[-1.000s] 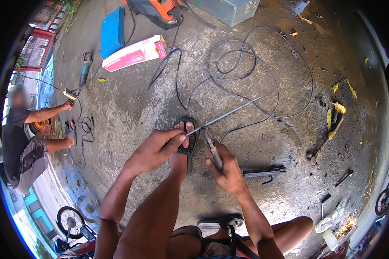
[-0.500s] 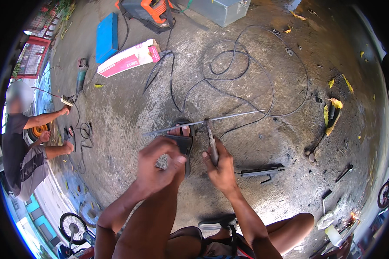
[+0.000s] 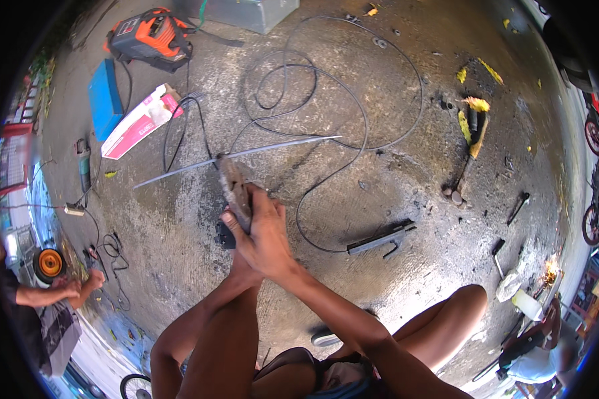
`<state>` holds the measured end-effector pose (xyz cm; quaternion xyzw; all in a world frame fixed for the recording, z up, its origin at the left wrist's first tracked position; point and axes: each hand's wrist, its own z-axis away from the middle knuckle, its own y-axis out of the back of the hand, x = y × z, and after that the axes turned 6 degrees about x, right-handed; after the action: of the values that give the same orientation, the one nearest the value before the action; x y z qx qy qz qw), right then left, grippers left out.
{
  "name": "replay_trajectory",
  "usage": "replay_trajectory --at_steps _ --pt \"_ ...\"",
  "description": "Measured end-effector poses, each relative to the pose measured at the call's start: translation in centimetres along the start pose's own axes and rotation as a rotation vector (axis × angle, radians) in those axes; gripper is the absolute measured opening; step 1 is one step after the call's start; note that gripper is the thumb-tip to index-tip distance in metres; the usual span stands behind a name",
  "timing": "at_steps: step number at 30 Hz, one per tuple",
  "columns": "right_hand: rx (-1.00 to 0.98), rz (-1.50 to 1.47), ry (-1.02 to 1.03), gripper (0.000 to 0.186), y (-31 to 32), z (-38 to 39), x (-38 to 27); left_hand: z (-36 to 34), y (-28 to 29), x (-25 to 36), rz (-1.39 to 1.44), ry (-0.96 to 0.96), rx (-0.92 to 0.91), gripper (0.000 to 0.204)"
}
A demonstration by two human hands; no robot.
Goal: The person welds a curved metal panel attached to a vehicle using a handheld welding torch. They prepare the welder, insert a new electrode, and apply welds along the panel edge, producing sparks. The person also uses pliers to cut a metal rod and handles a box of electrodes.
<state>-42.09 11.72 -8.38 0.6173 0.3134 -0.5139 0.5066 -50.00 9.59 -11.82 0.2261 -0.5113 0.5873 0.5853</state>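
Note:
My right hand [image 3: 266,241] is closed round the handle of a worn, grey-brown plier-like tool [image 3: 235,193], thumb along its near side. The tool's far end meets a long thin metal rod [image 3: 279,145], which lies slantwise across it above the concrete. My left hand [image 3: 246,271] is mostly hidden behind the right one at the wrist, so its fingers do not show. To the right of both hands, a black electrode holder [image 3: 381,238] lies on the ground at the end of a dark cable [image 3: 301,216].
An orange-black welding machine [image 3: 150,38], a blue case [image 3: 106,100] and a pink-white box [image 3: 140,125] stand far left. An angle grinder [image 3: 84,166] lies nearer. At right are a hammer [image 3: 471,156] and yellow leaves. A person sits at left; another works beside sparks [image 3: 551,271] lower right.
The view has swung to the right. My right hand has carried the tool and rod leftward. My left hand, earlier raised with curled fingers, is now mostly behind the right.

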Motion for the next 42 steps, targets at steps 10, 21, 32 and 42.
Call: replay_trajectory --at_steps 10,21,32,42 --pt "0.794 0.281 -0.493 0.05 12.2 12.1 13.1 1.1 6.2 -0.7 -0.489 0.035 0.16 0.102" --pt "1.05 0.1 -0.782 0.097 12.4 11.2 20.3 -0.2 5.1 -1.2 -0.273 0.006 -0.026 0.088" --pt "0.593 -0.992 -0.265 0.058 18.5 2.0 8.7 -0.1 5.0 3.9 -0.167 0.007 0.086 0.07" --pt "0.393 -1.81 -0.188 0.059 19.2 -0.8 5.2 0.7 4.0 6.8 -0.097 0.006 0.092 0.068"
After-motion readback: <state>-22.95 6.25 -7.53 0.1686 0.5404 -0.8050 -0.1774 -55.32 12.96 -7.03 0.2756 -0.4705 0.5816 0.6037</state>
